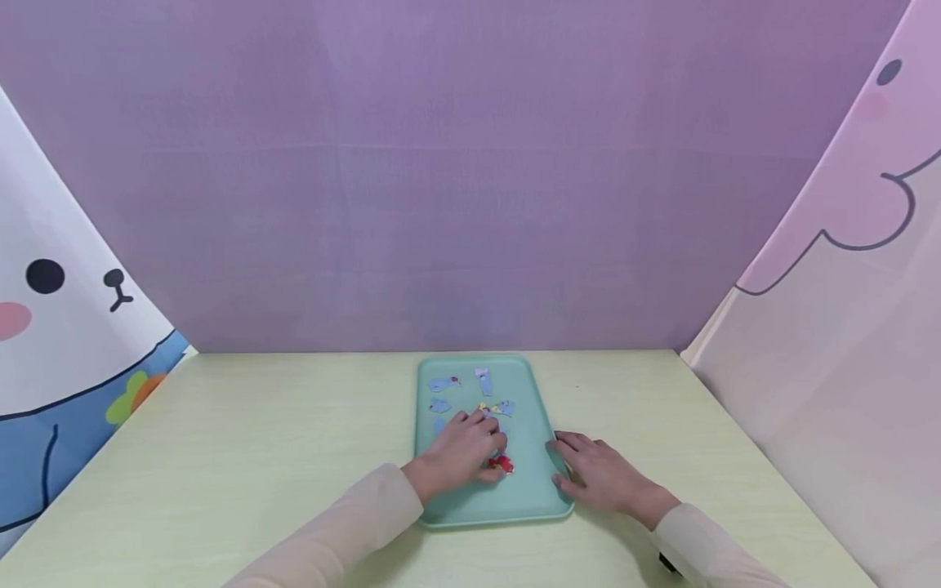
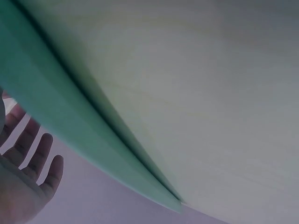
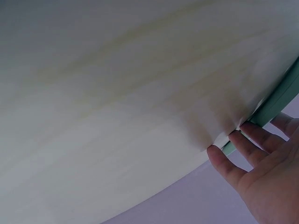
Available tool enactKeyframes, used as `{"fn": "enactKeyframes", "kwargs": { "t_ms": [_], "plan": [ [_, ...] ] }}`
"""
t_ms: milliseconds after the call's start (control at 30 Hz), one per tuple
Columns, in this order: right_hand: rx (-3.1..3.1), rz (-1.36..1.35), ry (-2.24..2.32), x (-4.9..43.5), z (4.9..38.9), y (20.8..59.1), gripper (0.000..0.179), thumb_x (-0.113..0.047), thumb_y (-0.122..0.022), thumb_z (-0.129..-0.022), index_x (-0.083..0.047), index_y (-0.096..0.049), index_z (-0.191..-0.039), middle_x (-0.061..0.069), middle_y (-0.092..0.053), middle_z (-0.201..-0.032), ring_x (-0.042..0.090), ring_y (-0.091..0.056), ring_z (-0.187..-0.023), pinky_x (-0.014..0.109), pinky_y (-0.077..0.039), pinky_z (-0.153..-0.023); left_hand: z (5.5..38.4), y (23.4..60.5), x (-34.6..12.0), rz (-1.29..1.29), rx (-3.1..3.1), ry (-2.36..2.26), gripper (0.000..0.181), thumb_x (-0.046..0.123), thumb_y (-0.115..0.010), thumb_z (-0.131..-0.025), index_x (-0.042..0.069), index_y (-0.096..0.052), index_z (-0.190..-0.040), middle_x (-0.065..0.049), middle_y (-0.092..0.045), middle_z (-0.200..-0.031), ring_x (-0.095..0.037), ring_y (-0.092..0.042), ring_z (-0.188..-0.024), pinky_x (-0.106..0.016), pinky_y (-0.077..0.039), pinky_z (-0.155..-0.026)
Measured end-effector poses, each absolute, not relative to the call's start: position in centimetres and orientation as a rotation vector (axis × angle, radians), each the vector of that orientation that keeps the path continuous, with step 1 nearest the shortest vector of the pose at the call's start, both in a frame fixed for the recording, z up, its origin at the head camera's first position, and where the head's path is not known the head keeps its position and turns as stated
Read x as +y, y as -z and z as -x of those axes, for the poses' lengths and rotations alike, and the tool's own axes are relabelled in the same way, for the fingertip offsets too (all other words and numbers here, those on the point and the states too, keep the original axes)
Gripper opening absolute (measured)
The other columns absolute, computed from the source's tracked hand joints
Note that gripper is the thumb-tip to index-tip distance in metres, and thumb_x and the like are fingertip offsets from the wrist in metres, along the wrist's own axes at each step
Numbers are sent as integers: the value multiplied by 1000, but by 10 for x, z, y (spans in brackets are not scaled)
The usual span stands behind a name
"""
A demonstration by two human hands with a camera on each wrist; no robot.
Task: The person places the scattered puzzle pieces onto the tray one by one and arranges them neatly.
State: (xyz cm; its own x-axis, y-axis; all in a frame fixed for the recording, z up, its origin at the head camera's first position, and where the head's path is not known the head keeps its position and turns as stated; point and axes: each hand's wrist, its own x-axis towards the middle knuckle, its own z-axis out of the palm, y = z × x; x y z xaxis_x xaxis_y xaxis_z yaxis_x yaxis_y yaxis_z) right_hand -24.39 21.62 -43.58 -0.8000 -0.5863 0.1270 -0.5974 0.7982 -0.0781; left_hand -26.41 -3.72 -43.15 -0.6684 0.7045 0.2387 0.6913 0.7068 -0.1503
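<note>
On a mint green tray (image 1: 491,514) lie several small, flat, irregular pieces printed in light blue. My left hand (image 1: 459,449) reaches in over the tray's left side, fingertips close by a yellow-and-blue piece (image 1: 486,408). A red piece (image 1: 503,464) shows just beside its thumb, and other pieces are partly hidden under the palm. In the left wrist view the fingers (image 2: 41,156) look spread and loosely bent. My right hand (image 1: 599,474) rests at the tray's right rim; in the right wrist view its fairly straight fingers (image 3: 250,147) meet the table along the tray's edge (image 3: 275,100).
Farther up the tray lie a blue piece with a red spot (image 1: 443,383), an upright blue piece (image 1: 483,381) and a small blue one (image 1: 439,405). A pale wood table (image 1: 294,425) runs back to a purple cloth wall (image 1: 456,180). Cartoon-printed cloths flank both sides.
</note>
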Motion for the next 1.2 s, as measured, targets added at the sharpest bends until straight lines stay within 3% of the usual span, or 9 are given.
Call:
{"fn": "enactKeyframes", "kwargs": {
  "t_ms": [633,933,1200],
  "plan": [
    [-2942,-957,-242,211,245,427,47,-34,-56,-87,-7,-51,-125,15,-49,-131,32,-47,-120,50,-44,-88,256,423,-50,1079,-2660,11,29,49,-61,-80,25,-64,-96,7,-57,-96,-14,-50,-94,-30,-41,-76],
    [-2998,-984,-227,212,251,421,49,-33,-59,-85,-6,-51,-124,17,-49,-131,33,-47,-119,50,-45,-86,251,418,-75,1064,-2643,80,31,46,-64,-79,23,-63,-99,6,-58,-96,-16,-51,-93,-35,-42,-80],
    [-3004,-980,-295,214,250,418,47,-32,-61,-84,-7,-51,-124,16,-50,-130,33,-48,-119,54,-44,-85,249,416,-107,984,-2692,135,34,47,-65,-78,22,-63,-101,4,-60,-102,-18,-51,-96,-35,-43,-76]
  ]
}}
